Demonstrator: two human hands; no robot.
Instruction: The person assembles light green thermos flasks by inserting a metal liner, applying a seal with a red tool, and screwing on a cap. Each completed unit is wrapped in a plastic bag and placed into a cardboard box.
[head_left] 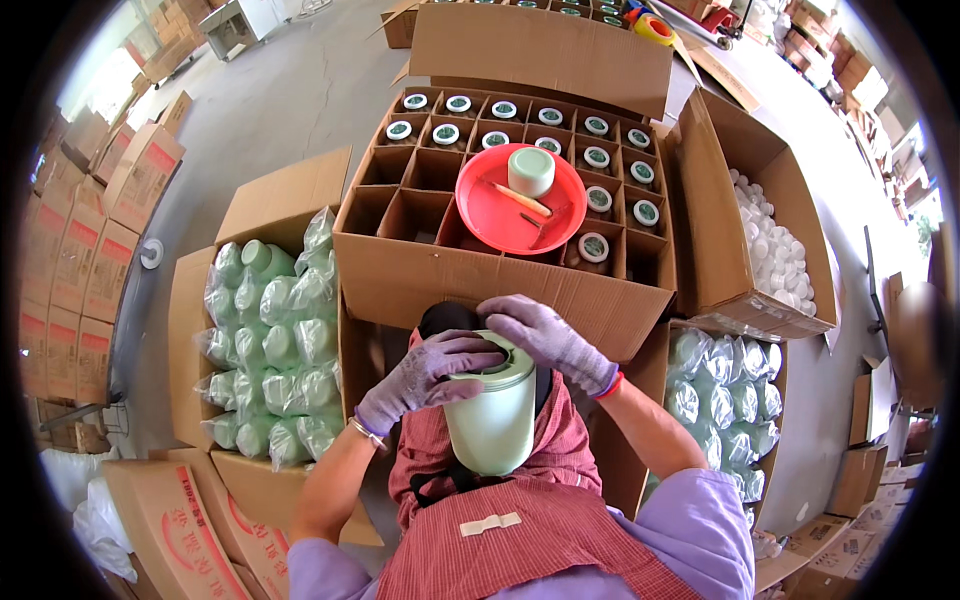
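Observation:
A pale green flask body (492, 432) stands tilted in my lap, its dark round opening facing up and away from me. My left hand (432, 372), in a greyish-purple glove, is closed on the left side of its rim, with fingertips at the opening. My right hand (548, 342), gloved alike, curves over the far right of the same rim; some of its fingertips are hidden. Beyond my hands, a red plastic basin (478, 222) rests on a divided carton (480, 268). In the basin lie a pale green cup (531, 171) and a wooden-handled tool (522, 199).
Several white-ringed flasks (593, 247) fill many of the divided carton's cells. At left, an open carton (192, 350) holds bagged green flask bodies (282, 345); at right sits another bagged batch (715, 392). A carton of small white caps (775, 250) stands beyond it. Stacked cartons (75, 270) line the left.

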